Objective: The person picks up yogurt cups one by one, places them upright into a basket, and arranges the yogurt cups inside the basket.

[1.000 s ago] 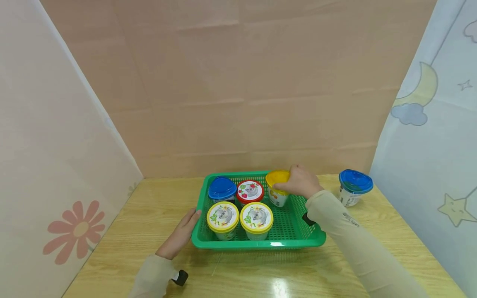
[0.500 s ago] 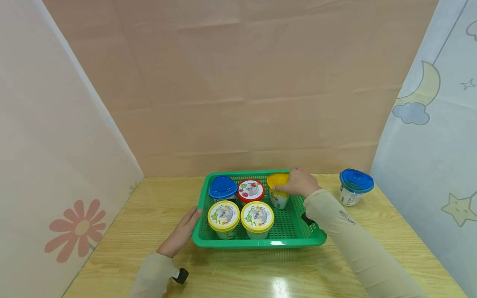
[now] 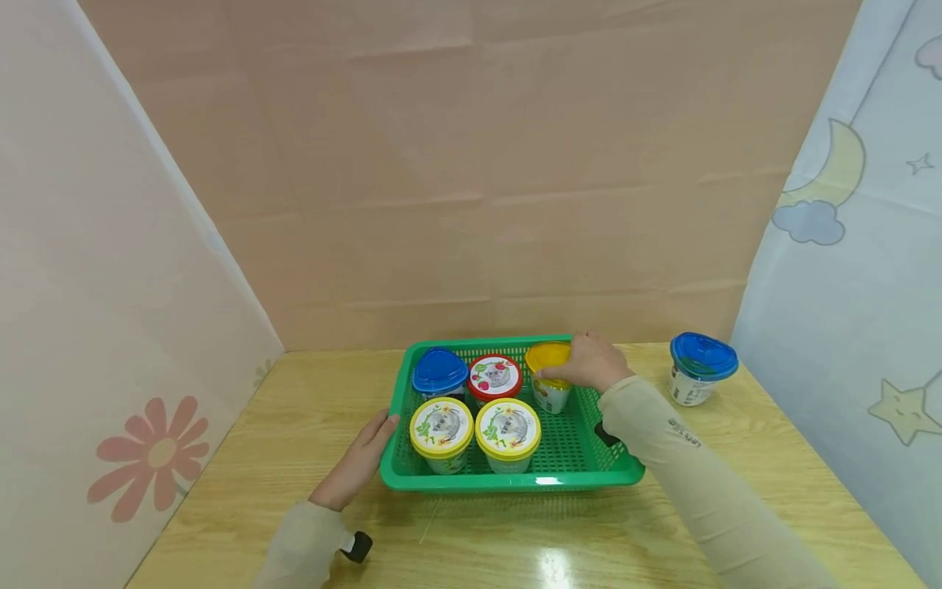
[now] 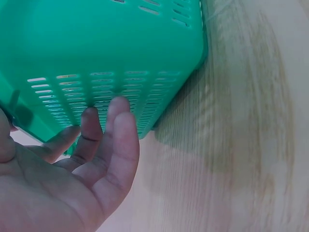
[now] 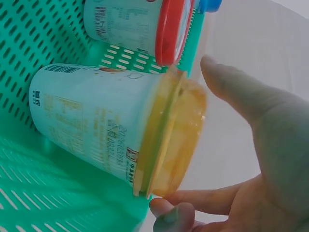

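My right hand (image 3: 593,361) reaches over the back of the green plastic basket (image 3: 508,482) and spans the yellow lid of a white printed cup (image 3: 552,398). In the right wrist view that yellow-lidded cup (image 5: 91,116) stands inside the basket, thumb at one edge of its lid and fingertips at the other. At the basket's left end, my left hand (image 3: 361,460) holds the rim with its thumb. Its fingers (image 4: 126,137) lie against the slotted outer wall in the left wrist view.
Beside the yellow-lidded cup, the basket holds a red-lidded cup (image 3: 494,378), a blue-lidded cup (image 3: 440,372) and two cups with yellow-rimmed white lids (image 3: 441,429) in front. Another blue-lidded cup (image 3: 695,372) stands on the wooden table (image 3: 243,470) to the right.
The yellow-lidded cup and my right hand have sunk slightly between the first two frames. Since then both hands have kept nearly still.
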{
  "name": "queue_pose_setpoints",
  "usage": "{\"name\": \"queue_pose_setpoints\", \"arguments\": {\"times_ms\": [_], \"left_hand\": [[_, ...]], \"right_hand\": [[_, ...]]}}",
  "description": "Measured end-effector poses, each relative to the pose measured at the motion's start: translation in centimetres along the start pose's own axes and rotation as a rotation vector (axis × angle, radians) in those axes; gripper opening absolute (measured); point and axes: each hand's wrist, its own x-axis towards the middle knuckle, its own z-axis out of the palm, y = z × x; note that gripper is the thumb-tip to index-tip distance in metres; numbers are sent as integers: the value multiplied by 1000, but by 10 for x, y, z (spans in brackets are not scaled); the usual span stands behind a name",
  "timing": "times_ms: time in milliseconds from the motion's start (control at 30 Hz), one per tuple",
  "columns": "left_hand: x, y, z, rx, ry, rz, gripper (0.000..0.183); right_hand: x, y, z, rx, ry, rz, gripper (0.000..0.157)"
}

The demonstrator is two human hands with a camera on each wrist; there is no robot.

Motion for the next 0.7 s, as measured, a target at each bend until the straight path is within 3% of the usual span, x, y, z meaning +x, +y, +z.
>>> {"name": "queue_pose_setpoints", "arguments": {"times_ms": [300, 467, 700], "left_hand": [[0, -1, 2, 10, 18, 14, 58], [1, -3, 3, 7, 27, 19, 59], [2, -5, 1, 21, 25, 20, 60]], "right_hand": [[-15, 13, -21, 126, 6, -12, 106], [-28, 33, -36, 180, 61, 4, 106], [-38, 69, -47, 168, 171, 87, 116]]}}
